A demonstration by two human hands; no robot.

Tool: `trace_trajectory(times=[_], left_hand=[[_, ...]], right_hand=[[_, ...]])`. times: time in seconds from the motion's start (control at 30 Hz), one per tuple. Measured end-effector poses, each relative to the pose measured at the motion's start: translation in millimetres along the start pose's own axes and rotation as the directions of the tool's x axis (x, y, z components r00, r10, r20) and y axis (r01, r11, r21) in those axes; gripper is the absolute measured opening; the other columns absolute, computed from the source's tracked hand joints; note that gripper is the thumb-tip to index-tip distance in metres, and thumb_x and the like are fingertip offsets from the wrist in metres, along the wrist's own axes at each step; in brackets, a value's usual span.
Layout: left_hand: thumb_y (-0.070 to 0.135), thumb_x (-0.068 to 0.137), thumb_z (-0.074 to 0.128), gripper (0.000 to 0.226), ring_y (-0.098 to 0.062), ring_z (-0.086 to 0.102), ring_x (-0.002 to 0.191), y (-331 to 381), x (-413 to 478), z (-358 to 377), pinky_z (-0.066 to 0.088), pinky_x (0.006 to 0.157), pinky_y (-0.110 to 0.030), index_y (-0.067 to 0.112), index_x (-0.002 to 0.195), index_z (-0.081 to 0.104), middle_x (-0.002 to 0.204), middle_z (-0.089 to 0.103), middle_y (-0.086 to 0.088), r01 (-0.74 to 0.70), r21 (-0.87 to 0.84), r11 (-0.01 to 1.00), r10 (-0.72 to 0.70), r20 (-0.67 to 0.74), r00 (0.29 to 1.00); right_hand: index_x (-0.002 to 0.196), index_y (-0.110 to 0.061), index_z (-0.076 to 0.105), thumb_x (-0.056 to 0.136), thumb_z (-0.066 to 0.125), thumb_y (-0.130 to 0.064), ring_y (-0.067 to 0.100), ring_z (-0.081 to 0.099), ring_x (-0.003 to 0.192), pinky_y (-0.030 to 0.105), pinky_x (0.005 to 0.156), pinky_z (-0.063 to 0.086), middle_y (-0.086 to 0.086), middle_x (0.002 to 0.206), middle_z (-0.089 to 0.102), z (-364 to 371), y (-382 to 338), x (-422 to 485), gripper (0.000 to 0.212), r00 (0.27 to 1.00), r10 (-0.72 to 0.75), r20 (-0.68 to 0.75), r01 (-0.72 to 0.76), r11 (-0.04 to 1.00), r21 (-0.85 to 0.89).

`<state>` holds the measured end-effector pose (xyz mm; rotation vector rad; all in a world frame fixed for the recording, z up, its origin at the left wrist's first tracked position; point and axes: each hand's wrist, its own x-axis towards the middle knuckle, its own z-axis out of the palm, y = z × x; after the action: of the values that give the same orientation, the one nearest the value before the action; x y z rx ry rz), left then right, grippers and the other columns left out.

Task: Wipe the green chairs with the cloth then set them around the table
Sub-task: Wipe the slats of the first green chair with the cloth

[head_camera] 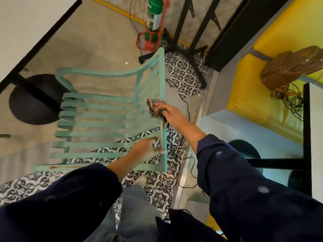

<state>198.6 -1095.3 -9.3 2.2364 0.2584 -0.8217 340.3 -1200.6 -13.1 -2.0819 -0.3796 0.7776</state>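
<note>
Green chair (111, 119) sits centre of view on the floor, seen from above: mint-painted, flat parallel seat slats, rounded tube frame, back curving away at the far end. Orange-red smears show on the near front rail and on the right side rail. Cloth (153, 109) is brown-grey and crumpled, pressed against that side rail just above the smear. Right hand (168, 113) has its fingers curled round the cloth, pinching it. Left hand (146, 151) grips the seat at the near right corner, fingers hooked over a slat beside the rail, thumb out. Table (26, 23), white top with black edge, overhangs the upper left; its black round base (33, 102) sits just beside the chair's left edge, so that side is tight. Second table (306, 119) with a dark round base is on the right, near the right sleeve. Beyond it a yellow padded bench (258, 88) carries a brown bag (293, 67). Far side: black metal leg frames (185, 42), a green cylinder (153, 16) in a red stand. Floor is part patterned black-and-white tile (187, 75), part plain grey concrete (97, 42); loose black cables (176, 151) trail along the chair's right side.
</note>
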Motion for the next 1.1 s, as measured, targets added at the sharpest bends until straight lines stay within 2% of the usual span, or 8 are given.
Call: trace_trajectory(times=[0.13, 0.23, 0.33, 0.6, 0.77, 0.87, 0.97, 1.1], left_hand=[[0.067, 0.075, 0.055, 0.076, -0.023, 0.064, 0.098, -2, 1, 4, 0.049, 0.092, -0.042, 0.016, 0.132, 0.050, 0.105, 0.068, -0.006, 0.048, 0.020, 0.999, -0.048, -0.015, 0.999], [0.062, 0.078, 0.056, 0.058, -0.013, 0.053, 0.058, 0, -4, 5, 0.041, 0.065, -0.028, 0.017, 0.114, 0.063, 0.061, 0.055, 0.004, 0.054, -0.014, 0.998, -0.055, -0.033, 0.998], [0.055, 0.082, 0.057, 0.049, -0.010, 0.043, 0.047, 3, -8, 8, 0.031, 0.049, -0.024, 0.012, 0.103, 0.070, 0.052, 0.047, 0.005, 0.040, -0.048, 0.998, -0.043, -0.070, 0.997], [0.046, 0.092, 0.049, 0.047, -0.016, 0.052, 0.065, 4, -22, 18, 0.034, 0.053, -0.022, 0.009, 0.118, 0.060, 0.077, 0.058, -0.003, -0.015, -0.074, 0.997, 0.010, -0.063, 0.998], [0.037, 0.091, 0.055, 0.041, -0.024, 0.066, 0.096, -1, -33, 19, 0.049, 0.082, -0.032, 0.016, 0.125, 0.059, 0.120, 0.067, -0.009, -0.069, -0.084, 0.994, 0.067, -0.030, 0.997], [0.031, 0.089, 0.059, 0.031, -0.024, 0.067, 0.082, -8, -33, 22, 0.048, 0.072, -0.029, 0.014, 0.115, 0.067, 0.110, 0.071, -0.009, -0.097, -0.048, 0.994, 0.097, 0.002, 0.995], [0.024, 0.089, 0.058, 0.027, -0.011, 0.053, 0.059, -15, -37, 26, 0.040, 0.058, -0.021, 0.012, 0.111, 0.069, 0.097, 0.072, -0.007, -0.121, -0.011, 0.993, 0.121, 0.066, 0.990], [0.017, 0.089, 0.059, 0.031, -0.012, 0.066, 0.093, -20, -43, 24, 0.048, 0.088, -0.024, 0.012, 0.119, 0.063, 0.120, 0.067, -0.005, -0.135, -0.027, 0.991, 0.137, 0.097, 0.986]], right_hand=[[0.099, -0.016, 0.067, 0.088, 0.039, 0.001, 0.016, 0.047, 0.129, 0.031, 0.111, 0.034, -0.004, 0.137, 0.055, 3, 0, -15, 0.035, 1.000, 0.020, 0.002, -0.020, 0.999, 0.033], [0.101, -0.009, 0.068, 0.088, 0.039, 0.005, 0.016, 0.048, 0.127, 0.026, 0.106, 0.034, -0.001, 0.135, 0.056, 6, -2, -25, 0.035, 0.999, 0.034, 0.003, -0.034, 0.998, 0.052], [0.101, -0.008, 0.069, 0.086, 0.039, 0.006, 0.014, 0.045, 0.129, 0.020, 0.108, 0.028, 0.001, 0.135, 0.057, 7, -1, -35, 0.037, 0.999, 0.046, 0.012, -0.047, 0.997, 0.055], [0.098, 0.007, 0.068, 0.081, 0.034, 0.016, 0.017, 0.050, 0.122, 0.026, 0.110, 0.032, 0.012, 0.128, 0.061, 10, -5, -68, 0.039, 0.992, 0.118, 0.042, -0.124, 0.977, 0.174], [0.076, -0.005, 0.074, 0.075, 0.033, 0.019, 0.029, 0.057, 0.115, 0.038, 0.107, 0.040, 0.022, 0.117, 0.063, 8, -12, -78, 0.047, 0.985, 0.159, 0.066, -0.170, 0.955, 0.243], [0.071, -0.017, 0.068, 0.083, 0.035, 0.014, 0.021, 0.056, 0.088, 0.032, 0.081, 0.053, 0.014, 0.094, 0.061, 1, -19, -84, 0.047, 0.955, 0.289, 0.064, -0.296, 0.934, 0.199], [0.077, -0.012, 0.053, 0.087, 0.040, 0.004, 0.014, 0.043, 0.058, 0.007, 0.038, 0.038, 0.001, 0.068, 0.048, -8, -19, -90, 0.023, 0.908, 0.419, 0.026, -0.419, 0.908, 0.000], [0.055, -0.011, 0.036, 0.080, 0.043, 0.004, 0.015, 0.029, 0.053, 0.019, 0.040, 0.029, 0.003, 0.060, 0.034, -19, -31, -92, 0.029, 0.890, 0.448, 0.090, -0.422, 0.882, -0.210]])
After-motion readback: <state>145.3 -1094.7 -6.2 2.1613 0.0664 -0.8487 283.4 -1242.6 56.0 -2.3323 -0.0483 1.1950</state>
